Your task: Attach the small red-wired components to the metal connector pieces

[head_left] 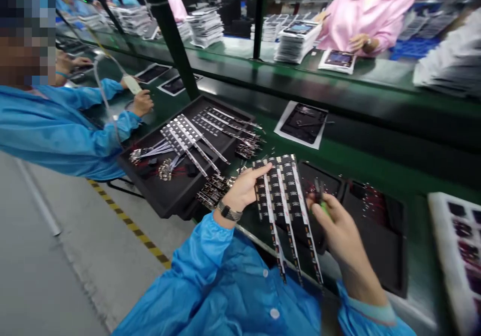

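Note:
My left hand (246, 188) grips the left edge of a black panel of small circuit boards (287, 188), thumb on top. Three long white-edged strips run down from the panel toward my lap. Close to the panel's right edge, my right hand (334, 218) is closed around green-handled cutters (320, 198); their dark jaws point up and away from me. Whether the jaws touch the panel, I cannot tell. Beside my left hand lies a heap of cut board strips (214, 191) on the bench.
A black tray (173, 191) at left holds more panels, strips and wired parts. Dark trays (379, 241) with red-wired parts lie at right, near a white foam tray (439, 226). A co-worker in blue (67, 120) works at left; another in pink (368, 15) is across the bench.

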`<move>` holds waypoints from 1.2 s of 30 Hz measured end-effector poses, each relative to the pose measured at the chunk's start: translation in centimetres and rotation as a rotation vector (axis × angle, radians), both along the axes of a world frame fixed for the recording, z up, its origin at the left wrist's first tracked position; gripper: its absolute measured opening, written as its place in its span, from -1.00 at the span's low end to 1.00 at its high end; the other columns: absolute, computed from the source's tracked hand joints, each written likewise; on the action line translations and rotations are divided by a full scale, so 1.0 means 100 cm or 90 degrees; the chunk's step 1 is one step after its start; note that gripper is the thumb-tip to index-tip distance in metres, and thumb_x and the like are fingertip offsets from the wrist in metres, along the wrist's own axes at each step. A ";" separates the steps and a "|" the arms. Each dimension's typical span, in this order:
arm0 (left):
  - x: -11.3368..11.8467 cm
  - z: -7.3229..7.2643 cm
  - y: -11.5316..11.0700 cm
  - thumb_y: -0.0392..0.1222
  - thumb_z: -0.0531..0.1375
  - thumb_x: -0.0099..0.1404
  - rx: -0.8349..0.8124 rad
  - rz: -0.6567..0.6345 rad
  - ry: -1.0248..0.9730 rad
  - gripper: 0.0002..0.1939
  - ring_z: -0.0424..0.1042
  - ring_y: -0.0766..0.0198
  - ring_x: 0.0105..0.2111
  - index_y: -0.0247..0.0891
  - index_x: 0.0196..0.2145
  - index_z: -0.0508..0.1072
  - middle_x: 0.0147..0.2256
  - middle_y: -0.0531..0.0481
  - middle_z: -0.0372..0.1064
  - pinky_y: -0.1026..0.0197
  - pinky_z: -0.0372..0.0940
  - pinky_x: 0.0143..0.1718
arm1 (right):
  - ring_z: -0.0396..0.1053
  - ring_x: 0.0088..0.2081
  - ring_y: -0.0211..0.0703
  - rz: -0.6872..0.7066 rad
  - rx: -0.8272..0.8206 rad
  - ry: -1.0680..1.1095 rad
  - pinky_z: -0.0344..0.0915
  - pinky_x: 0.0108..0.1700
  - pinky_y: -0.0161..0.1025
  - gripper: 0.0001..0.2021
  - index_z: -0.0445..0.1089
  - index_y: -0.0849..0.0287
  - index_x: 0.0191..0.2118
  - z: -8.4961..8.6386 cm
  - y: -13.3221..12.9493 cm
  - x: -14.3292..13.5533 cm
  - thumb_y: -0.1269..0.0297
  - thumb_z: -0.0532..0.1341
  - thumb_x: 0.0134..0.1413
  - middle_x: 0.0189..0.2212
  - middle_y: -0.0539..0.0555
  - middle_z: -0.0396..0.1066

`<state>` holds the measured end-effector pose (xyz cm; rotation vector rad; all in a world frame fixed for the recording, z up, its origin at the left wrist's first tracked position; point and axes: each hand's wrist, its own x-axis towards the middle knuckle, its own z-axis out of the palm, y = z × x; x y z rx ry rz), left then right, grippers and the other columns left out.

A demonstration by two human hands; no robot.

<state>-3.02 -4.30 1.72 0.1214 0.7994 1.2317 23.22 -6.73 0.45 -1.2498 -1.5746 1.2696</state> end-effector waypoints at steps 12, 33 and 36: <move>0.005 -0.016 -0.022 -0.03 0.50 0.18 0.107 0.106 0.079 -0.61 0.59 -0.02 0.07 -0.23 -0.08 0.62 -0.01 -0.14 0.63 0.01 0.44 0.19 | 0.56 -0.04 0.08 -0.076 -0.101 0.223 0.49 0.08 -0.02 -0.55 0.39 0.05 -0.04 0.005 0.020 -0.082 -0.01 0.50 0.07 -0.08 0.11 0.60; 0.010 -0.046 -0.037 -0.20 0.44 0.13 0.060 0.147 0.223 -0.65 0.56 -0.09 0.09 -0.10 -0.09 0.66 0.05 -0.08 0.59 -0.14 0.44 0.20 | 0.43 -0.28 -0.11 0.015 0.022 -0.145 0.26 -0.17 -0.20 -0.72 0.37 0.13 0.01 0.003 -0.025 -0.060 0.08 0.04 0.50 -0.28 0.04 0.52; 0.010 -0.049 -0.037 -0.21 0.45 0.13 0.067 0.156 0.214 -0.65 0.57 -0.08 0.08 -0.10 -0.09 0.67 0.05 -0.09 0.59 -0.13 0.43 0.21 | 0.44 -0.31 -0.11 0.014 0.022 -0.157 0.26 -0.20 -0.21 -0.73 0.37 0.14 0.02 0.001 -0.025 -0.063 0.10 0.04 0.50 -0.29 0.05 0.53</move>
